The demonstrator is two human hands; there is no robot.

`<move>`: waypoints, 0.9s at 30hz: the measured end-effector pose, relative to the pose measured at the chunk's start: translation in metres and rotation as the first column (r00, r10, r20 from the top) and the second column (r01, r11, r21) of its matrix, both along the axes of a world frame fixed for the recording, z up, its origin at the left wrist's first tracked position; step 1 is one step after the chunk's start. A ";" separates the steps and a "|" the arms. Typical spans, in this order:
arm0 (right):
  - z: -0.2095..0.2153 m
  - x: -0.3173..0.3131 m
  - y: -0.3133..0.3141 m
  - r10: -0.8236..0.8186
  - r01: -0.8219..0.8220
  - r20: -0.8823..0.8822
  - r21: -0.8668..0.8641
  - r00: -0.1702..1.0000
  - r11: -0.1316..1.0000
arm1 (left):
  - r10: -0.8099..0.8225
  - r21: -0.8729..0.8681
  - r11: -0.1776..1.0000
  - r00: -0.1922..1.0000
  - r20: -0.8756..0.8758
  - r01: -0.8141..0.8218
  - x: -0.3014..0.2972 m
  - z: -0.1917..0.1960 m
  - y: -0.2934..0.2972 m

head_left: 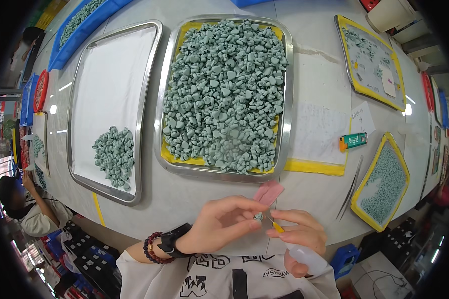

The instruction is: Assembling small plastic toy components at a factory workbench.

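My left hand (217, 226) pinches a small grey-green molded piece (258, 216) between thumb and forefinger. Close against it, my right hand (304, 230) grips a slim tool with a yellow handle (278, 227), its thin tip pointing at the piece; whether it touches, I cannot tell. A folded pink cloth (268, 193) lies just beyond the fingers. Under the right hand, near the wrist, is a whitish translucent thing (305, 258) of unclear kind. Ahead stands a metal tray (159, 149) heaped with similar grey-green pieces. Left of it, a white-lined tray (110, 74) holds a small pile (115, 155).
A pair of tweezers (353, 184) rests at the right, near a green and orange packet (353, 141) and a paper sheet (319, 132). Two yellow-rimmed trays (345, 60) with small parts lie farther right. A blue bin (60, 56) stands far left; another person (30, 204) sits beyond.
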State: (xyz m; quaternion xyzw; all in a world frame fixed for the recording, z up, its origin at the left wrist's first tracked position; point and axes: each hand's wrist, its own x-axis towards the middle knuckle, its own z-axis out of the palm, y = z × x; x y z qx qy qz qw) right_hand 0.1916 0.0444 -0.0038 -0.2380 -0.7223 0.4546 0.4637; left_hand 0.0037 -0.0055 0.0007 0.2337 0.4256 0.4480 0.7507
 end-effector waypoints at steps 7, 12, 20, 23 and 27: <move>0.003 -0.001 0.001 0.019 -0.020 0.042 0.027 0.999 0.999 | -0.043 0.172 0.981 0.968 -0.245 0.087 0.000 0.000 0.002; 0.003 -0.001 0.000 0.012 -0.012 0.041 0.006 0.999 1.000 | -0.037 0.130 0.989 0.978 -0.205 0.064 0.001 0.000 0.002; 0.004 -0.002 0.001 0.028 -0.030 0.065 0.022 0.997 0.999 | -0.017 0.119 0.992 0.987 -0.157 0.036 0.002 -0.001 0.001; 0.005 -0.001 0.001 0.038 -0.038 0.081 0.006 0.996 0.999 | -0.009 0.107 0.994 0.990 -0.144 0.024 0.002 -0.001 0.000; 0.002 -0.001 0.000 0.023 -0.024 0.034 0.021 0.999 1.000 | -0.029 0.112 0.993 0.988 -0.150 0.047 0.000 0.001 0.001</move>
